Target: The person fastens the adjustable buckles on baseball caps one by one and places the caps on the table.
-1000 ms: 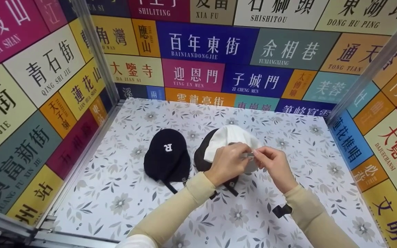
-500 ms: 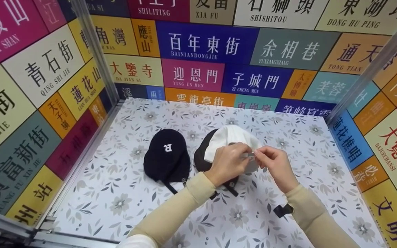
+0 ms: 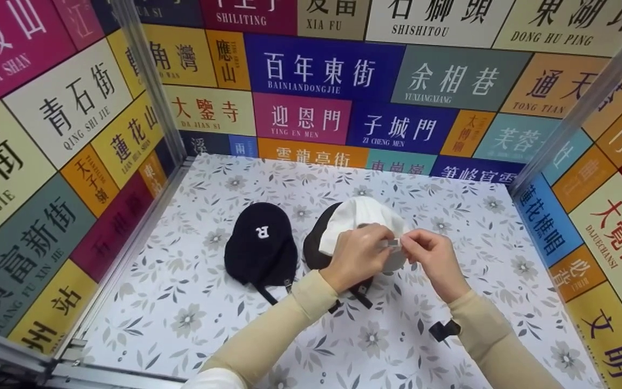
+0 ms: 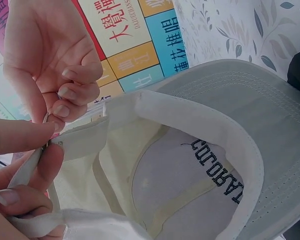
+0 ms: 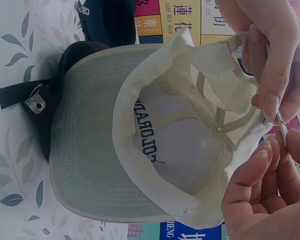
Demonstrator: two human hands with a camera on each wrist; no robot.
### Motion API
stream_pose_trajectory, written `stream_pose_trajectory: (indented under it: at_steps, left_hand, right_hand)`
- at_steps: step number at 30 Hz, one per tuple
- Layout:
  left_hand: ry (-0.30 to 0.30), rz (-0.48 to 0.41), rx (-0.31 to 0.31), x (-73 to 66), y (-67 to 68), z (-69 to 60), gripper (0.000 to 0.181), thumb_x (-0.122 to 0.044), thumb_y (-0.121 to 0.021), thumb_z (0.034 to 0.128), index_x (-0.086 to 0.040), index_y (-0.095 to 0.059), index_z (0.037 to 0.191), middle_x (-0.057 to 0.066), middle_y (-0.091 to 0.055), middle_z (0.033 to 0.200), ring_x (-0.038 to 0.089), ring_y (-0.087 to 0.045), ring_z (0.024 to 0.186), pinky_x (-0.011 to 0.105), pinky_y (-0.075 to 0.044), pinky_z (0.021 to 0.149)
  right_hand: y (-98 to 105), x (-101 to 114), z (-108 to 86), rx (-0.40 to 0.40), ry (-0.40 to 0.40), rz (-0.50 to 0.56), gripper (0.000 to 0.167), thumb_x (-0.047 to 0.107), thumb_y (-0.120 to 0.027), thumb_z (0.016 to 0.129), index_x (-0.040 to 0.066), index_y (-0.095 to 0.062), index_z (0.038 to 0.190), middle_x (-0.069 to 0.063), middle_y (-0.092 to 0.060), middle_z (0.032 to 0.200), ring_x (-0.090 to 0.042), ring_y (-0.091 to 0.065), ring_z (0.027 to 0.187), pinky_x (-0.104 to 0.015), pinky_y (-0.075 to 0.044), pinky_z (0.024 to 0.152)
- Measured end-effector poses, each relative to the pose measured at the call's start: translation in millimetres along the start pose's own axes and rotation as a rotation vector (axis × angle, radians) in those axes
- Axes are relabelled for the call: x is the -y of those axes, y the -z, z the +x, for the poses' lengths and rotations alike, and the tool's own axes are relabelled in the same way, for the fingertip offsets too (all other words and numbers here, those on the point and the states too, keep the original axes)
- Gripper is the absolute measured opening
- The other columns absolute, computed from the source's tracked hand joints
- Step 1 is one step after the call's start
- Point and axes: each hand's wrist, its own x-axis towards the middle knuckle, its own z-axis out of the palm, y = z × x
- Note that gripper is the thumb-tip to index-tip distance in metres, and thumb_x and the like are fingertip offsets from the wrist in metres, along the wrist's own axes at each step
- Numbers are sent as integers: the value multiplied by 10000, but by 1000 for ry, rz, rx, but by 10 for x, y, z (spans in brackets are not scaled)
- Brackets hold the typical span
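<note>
A white cap with a grey-green brim has its hollow inside facing the wrist cameras. Dark stitched letters show inside its crown. My left hand pinches the cap's back strap between thumb and fingers, at a small metal buckle. Beside it, my right hand pinches the strap's narrow end with thumb and fingertips. Fingers partly hide the buckle. Under and behind the white cap is a dark brown cap.
Left of the hands lies a navy cap with a white letter R. The dark cap's strap with a metal clasp sticks out on the floral tabletop. Printed panels and metal posts enclose the table.
The right fingertips have drawn slightly rightward, away from the left hand. The left hand and the caps stay nearly in place.
</note>
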Motion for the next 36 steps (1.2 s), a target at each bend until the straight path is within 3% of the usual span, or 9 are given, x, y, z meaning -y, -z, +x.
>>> stream_pose_trajectory:
  at_steps: [8, 16, 26, 31, 36]
  left_hand:
    - [5, 9, 18, -8, 14, -2, 122, -213, -749, 835, -199, -693, 943, -106, -654, 846, 49, -588, 676, 244, -485, 565]
    - [-3, 2, -3, -19, 25, 16, 107, -184, -731, 834, -197, -690, 932, -105, -647, 839, 52, -574, 659, 249, -478, 563]
    - [-11, 16, 2, -34, 15, 1, 144, -141, -755, 803, -190, -700, 927, -99, -659, 836, 64, -598, 656, 250, -496, 569]
    - [-12, 13, 3, -52, 36, 27, 136, -173, -761, 816, -185, -693, 932, -92, -660, 843, 74, -603, 669, 265, -496, 574]
    - [-18, 24, 14, -71, 40, 27, 110, -204, -758, 850, -186, -698, 940, -91, -659, 848, 75, -610, 679, 261, -501, 578]
  right_hand:
    - [3, 8, -6, -8, 5, 5, 250, 212, -679, 974, -32, -677, 922, -184, -600, 792, -204, -553, 665, -277, -495, 589]
    - [10, 17, -8, -45, -16, 9, 255, 208, -692, 965, -46, -686, 934, -219, -606, 805, -216, -564, 673, -309, -509, 589]
    - [45, 3, -35, -6, -46, 7, 298, 268, -647, 994, -26, -694, 1004, -300, -590, 907, -333, -580, 772, -331, -522, 609]
    - [52, 17, -25, 12, -19, 36, 267, 218, -654, 991, -45, -699, 1001, -301, -590, 909, -289, -580, 755, -293, -508, 586]
    - [18, 20, -39, 47, 1, 39, 231, 199, -689, 967, -29, -716, 986, -219, -606, 862, -247, -558, 717, -288, -497, 592]
